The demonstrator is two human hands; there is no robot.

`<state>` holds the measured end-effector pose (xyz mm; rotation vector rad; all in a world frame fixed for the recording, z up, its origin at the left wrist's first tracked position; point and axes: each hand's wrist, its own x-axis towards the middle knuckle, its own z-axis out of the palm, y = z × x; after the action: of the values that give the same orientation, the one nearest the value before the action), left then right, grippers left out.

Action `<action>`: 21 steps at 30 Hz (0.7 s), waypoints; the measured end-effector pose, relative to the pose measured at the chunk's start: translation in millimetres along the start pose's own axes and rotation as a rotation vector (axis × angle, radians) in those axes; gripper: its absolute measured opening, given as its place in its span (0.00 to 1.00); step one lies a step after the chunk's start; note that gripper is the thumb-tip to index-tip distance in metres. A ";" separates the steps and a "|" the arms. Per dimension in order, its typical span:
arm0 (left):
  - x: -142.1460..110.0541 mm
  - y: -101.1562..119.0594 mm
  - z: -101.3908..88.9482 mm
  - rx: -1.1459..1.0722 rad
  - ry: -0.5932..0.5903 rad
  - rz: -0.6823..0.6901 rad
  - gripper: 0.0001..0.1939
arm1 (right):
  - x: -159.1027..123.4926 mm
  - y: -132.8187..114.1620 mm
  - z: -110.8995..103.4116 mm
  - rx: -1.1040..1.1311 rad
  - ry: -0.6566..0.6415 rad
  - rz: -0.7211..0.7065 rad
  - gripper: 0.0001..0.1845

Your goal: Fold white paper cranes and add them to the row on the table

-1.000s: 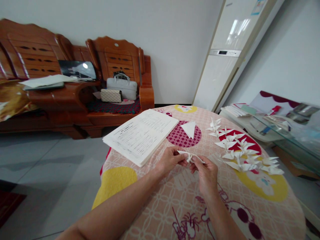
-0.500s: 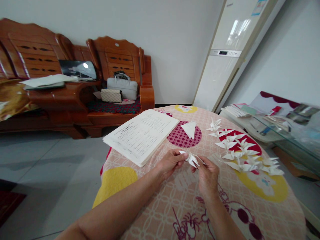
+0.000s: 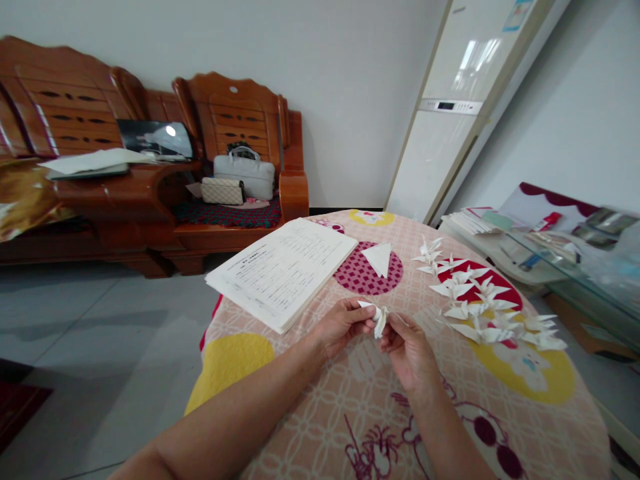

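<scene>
Between my two hands is a small white paper crane [image 3: 381, 321], held just above the table. My left hand [image 3: 347, 325] pinches its pointed end on the left side. The fingers of my right hand [image 3: 406, 343] are closed on its right side and cover part of it. To the right, several finished paper cranes [image 3: 480, 300] stand grouped on the cloth. Beyond my hands lies a folded white paper triangle [image 3: 379, 259]. A thick stack of printed sheets [image 3: 287, 267] rests on the table to the left of the triangle.
A patterned pink cloth [image 3: 320, 413] covers the round table. A glass-topped stand [image 3: 575, 300] with papers and plastic bags adjoins it on the right. Behind are a wooden sofa [image 3: 295, 193] holding bags [image 3: 245, 175] and a tall white air conditioner [image 3: 435, 147].
My right hand has turned and shifted slightly left, its fingers closer to my left hand. The crane's right part is now pressed in and looks more upright and narrower.
</scene>
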<state>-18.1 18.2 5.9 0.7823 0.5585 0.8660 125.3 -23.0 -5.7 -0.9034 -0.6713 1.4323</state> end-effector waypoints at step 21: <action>5.8 -8.6 -5.9 -0.117 0.011 -0.004 0.15 | -2.6 3.5 2.5 0.176 0.023 0.049 0.12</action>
<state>-15.3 21.7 -5.2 0.6700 0.5139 0.8915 121.2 -25.6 -7.0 -0.8018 -0.5000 1.4970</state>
